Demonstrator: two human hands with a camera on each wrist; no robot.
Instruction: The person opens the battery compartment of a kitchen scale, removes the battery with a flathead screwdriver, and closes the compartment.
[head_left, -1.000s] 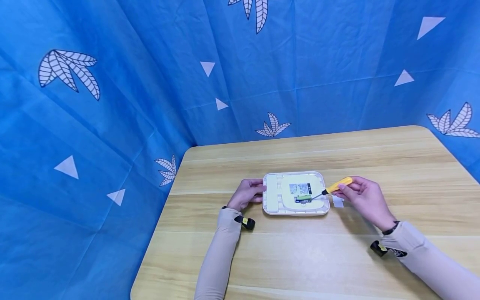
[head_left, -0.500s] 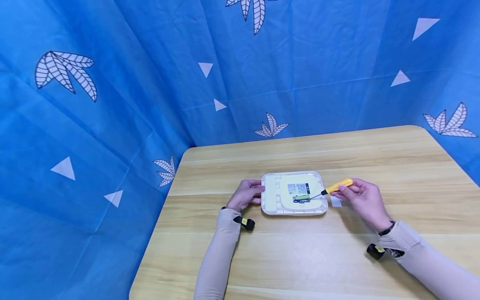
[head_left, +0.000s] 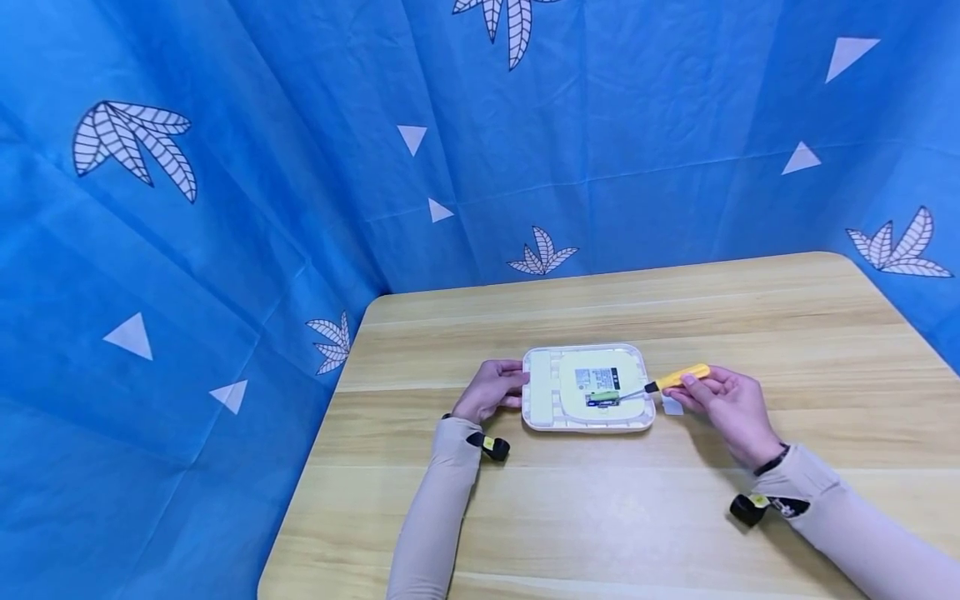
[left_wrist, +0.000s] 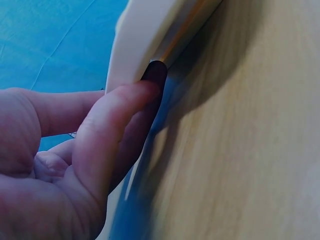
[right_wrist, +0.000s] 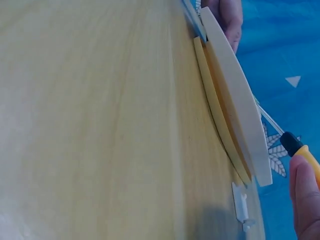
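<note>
Plainly one white device point(head_left: 542, 389), one green battery point(head_left: 604, 397), one white tab point(head_left: 672, 407), one screwdriver point(head_left: 681, 378) — right hand point(head_left: 737, 412) pinching its handle, left hand point(head_left: 487, 392) gripping the device's edge.

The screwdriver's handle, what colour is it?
The screwdriver's handle is yellow with a black front end, best seen in the head view.

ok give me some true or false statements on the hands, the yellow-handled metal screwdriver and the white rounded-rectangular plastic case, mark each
1. The right hand holds the yellow-handled screwdriver. True.
2. The screwdriver's tip is near the small green cylinder. True.
3. The left hand is empty. False: it grips the edge of the white case.
4. The small flat white piece lies atop the case. False: it lies on the pale wooden table, beside the case.
</note>
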